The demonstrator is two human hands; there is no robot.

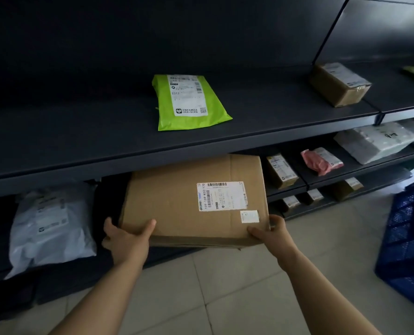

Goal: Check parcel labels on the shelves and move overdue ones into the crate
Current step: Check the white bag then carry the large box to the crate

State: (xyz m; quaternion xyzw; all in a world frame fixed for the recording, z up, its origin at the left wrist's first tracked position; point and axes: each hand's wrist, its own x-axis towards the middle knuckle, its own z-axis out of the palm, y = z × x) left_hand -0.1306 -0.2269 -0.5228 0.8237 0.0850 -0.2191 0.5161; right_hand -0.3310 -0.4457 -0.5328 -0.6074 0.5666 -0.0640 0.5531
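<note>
A large brown cardboard box [177, 201] with a white barcode label [221, 196] on top sticks half out of the lower shelf, its near edge past the shelf front. My left hand [126, 238] grips its near left corner, thumb on top. My right hand [271, 232] grips the near right corner the same way. A blue plastic crate [408, 240] stands on the floor at the right edge.
The dark shelf above [80, 131] carries a green mailer bag [189, 102] and a small brown box [338, 84]. A pale grey mailer [51, 226] lies left of the large box. Small boxes, a pink bag [320, 162] and a white bag [375, 141] fill shelves to the right. Tiled floor lies below.
</note>
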